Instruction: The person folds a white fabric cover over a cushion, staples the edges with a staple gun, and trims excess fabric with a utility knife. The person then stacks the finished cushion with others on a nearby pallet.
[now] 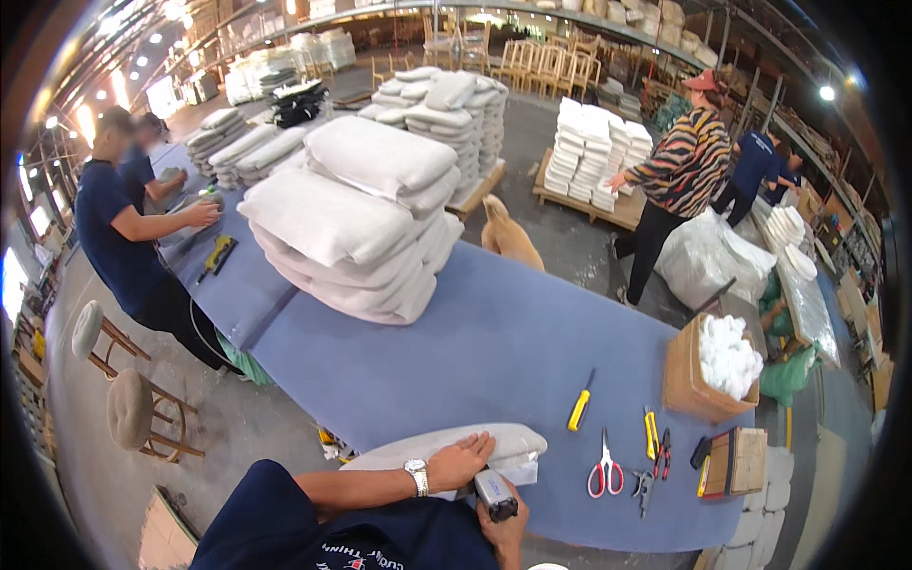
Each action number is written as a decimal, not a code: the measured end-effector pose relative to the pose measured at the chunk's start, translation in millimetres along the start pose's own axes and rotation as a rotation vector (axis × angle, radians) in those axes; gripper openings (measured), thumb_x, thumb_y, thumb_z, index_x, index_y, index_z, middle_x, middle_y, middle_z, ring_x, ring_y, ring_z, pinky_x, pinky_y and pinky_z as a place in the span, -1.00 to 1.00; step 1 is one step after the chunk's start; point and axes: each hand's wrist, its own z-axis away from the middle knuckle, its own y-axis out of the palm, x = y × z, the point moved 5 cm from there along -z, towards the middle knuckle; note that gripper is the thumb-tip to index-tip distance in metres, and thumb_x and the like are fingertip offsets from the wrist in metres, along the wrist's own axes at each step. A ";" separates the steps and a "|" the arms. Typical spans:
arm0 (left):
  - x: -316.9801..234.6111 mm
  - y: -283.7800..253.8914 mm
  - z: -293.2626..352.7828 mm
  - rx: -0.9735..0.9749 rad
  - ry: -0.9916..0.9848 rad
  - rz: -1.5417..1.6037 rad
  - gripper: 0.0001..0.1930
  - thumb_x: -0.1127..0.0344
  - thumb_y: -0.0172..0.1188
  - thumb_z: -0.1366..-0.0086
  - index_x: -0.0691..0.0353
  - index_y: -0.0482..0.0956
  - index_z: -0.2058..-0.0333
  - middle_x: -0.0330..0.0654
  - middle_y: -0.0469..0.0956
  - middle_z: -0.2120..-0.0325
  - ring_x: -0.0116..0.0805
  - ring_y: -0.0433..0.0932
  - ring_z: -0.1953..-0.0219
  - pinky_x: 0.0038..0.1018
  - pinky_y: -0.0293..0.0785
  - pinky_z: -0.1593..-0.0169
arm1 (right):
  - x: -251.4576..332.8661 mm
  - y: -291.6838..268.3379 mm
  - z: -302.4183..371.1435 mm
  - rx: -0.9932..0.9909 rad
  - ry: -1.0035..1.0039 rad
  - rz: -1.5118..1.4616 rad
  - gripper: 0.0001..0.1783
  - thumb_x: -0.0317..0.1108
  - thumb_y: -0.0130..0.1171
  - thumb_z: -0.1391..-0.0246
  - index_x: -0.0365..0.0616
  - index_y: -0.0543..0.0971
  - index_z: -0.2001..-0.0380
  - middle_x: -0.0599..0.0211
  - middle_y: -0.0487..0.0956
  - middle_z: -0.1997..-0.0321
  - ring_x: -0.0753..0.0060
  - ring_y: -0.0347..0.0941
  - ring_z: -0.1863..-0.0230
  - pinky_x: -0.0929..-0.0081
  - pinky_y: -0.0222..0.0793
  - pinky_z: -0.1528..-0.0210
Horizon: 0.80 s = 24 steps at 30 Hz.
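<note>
A pale grey padded seat cushion (408, 448) lies on the blue table at its near edge, right in front of me, with a white strip along its near side. My left hand (461, 464) rests on the cushion with its fingers stretched out, and a metal watch is on that wrist. My right hand (505, 534) is wrapped round a grey and black staple gun (495, 495), held against the cushion's near right side. The tool's tip is hidden from view.
On the blue table (475, 332) lie a yellow screwdriver (579, 408), scissors (605, 470), a yellow cutter (651, 435) and pliers (666, 454). A carton (692, 372) of white stuffing stands right; stacked cushions (351, 218) stand farther left. Co-workers, stools (130, 410) and a dog (509, 237) surround it.
</note>
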 end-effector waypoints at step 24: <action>165.2 96.8 -11.9 0.353 -0.178 0.500 -0.18 -0.48 -0.45 -0.49 -0.21 -0.04 -0.56 -0.03 -0.20 -0.59 0.02 -0.34 -0.62 0.17 -0.36 -0.56 | -15.9 18.3 -24.4 0.000 0.293 -0.074 -0.61 -0.28 0.37 -0.15 -0.29 0.63 0.03 0.12 0.69 0.21 0.37 0.58 0.26 0.39 0.47 0.18</action>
